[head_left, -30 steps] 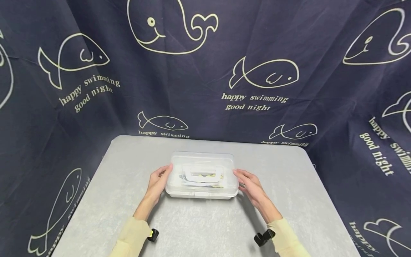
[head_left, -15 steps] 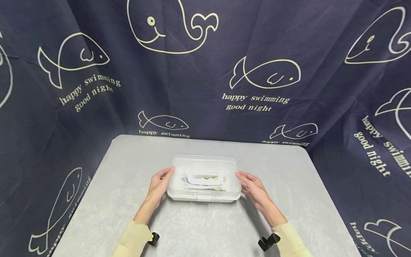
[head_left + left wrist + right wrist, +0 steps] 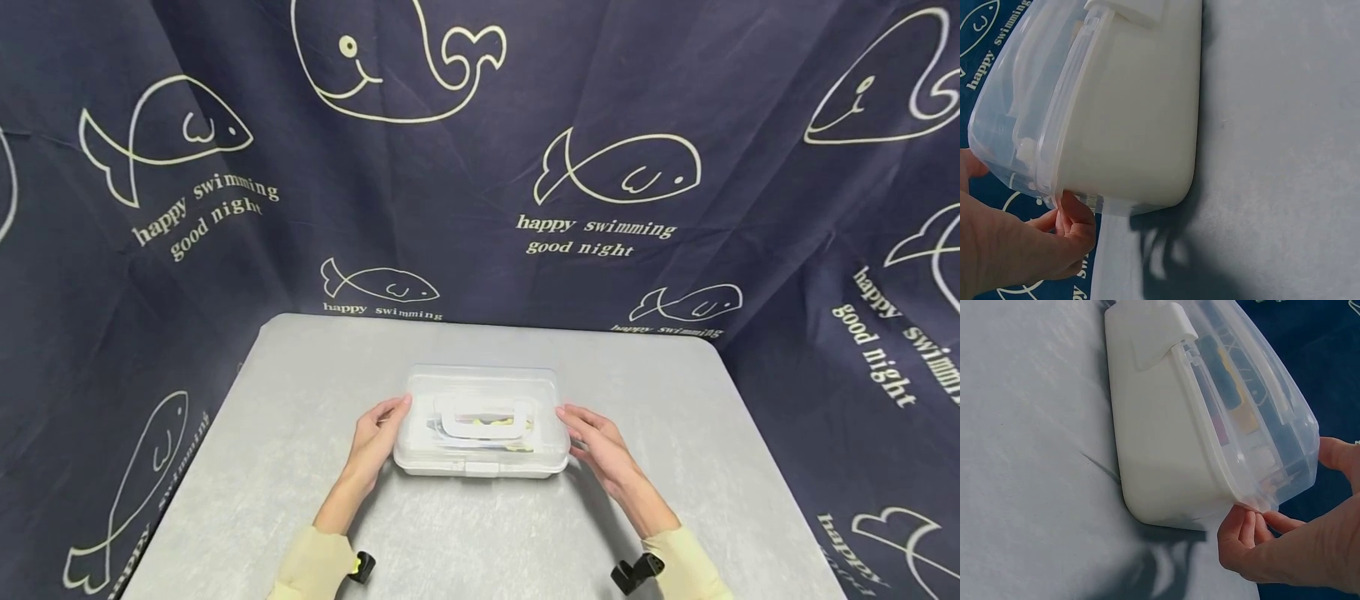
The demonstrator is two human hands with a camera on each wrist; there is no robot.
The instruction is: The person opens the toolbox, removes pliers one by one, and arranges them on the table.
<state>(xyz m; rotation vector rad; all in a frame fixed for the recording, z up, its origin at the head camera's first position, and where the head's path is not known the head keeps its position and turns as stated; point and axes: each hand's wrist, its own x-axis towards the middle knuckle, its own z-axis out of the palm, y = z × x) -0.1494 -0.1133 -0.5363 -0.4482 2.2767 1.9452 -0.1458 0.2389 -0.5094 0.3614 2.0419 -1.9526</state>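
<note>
A white plastic storage box (image 3: 480, 470) with a clear lid (image 3: 483, 379) stands at the middle of the table. The lid is down, and a carry handle and front latch (image 3: 482, 469) show on it. Through the plastic I make out yellow and dark items (image 3: 491, 422), too blurred to name. My left hand (image 3: 374, 442) grips the box's left end, with curled fingers under the rim in the left wrist view. At the opposite end my right hand (image 3: 606, 454) holds it likewise, thumb on the lid and fingers (image 3: 1244, 537) beneath the rim.
The grey table (image 3: 480, 542) has rounded far corners. A dark blue curtain (image 3: 480, 208) printed with fish and whales hangs behind it and along both sides. Each wrist carries a small black camera, such as the right one (image 3: 637, 573).
The box has shifted slightly toward me and to the right, with both hands on its ends throughout.
</note>
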